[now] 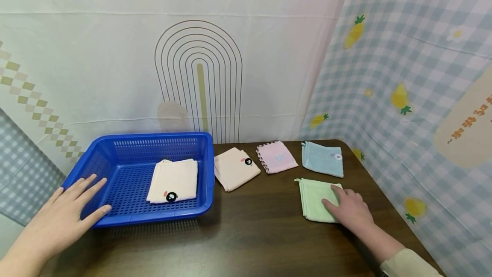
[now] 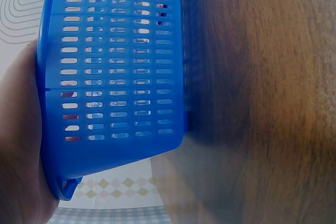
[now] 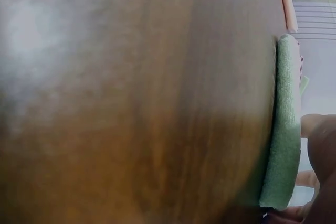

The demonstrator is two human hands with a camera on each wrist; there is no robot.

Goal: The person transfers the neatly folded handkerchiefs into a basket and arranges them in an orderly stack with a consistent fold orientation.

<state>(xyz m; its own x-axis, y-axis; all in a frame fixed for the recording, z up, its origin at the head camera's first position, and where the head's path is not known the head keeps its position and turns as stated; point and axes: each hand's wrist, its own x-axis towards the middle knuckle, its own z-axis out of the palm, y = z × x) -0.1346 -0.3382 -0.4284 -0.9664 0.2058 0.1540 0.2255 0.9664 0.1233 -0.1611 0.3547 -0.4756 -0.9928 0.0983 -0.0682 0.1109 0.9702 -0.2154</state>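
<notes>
My left hand (image 1: 63, 217) is over the left front corner of a blue plastic basket (image 1: 153, 217), fingers spread and thumb reaching over the front rim. A folded cream towel (image 1: 174, 178) with a black embroidered patch lies inside the basket. On the right, my right hand (image 1: 349, 208) rests on the right part of a folded light green towel (image 1: 315, 198), thumb and index finger on its top. In the right wrist view the green towel (image 3: 286, 129) lies flat on the table, its folded edge facing the camera.
Beside the basket lies another cream towel (image 1: 236, 170). Further right are a folded pink towel (image 1: 274, 159) with a checked edge and a folded blue towel (image 1: 320, 161). Everything stands on a dark wooden table (image 1: 250, 234), with a patterned cloth backdrop (image 1: 276, 63) behind it.
</notes>
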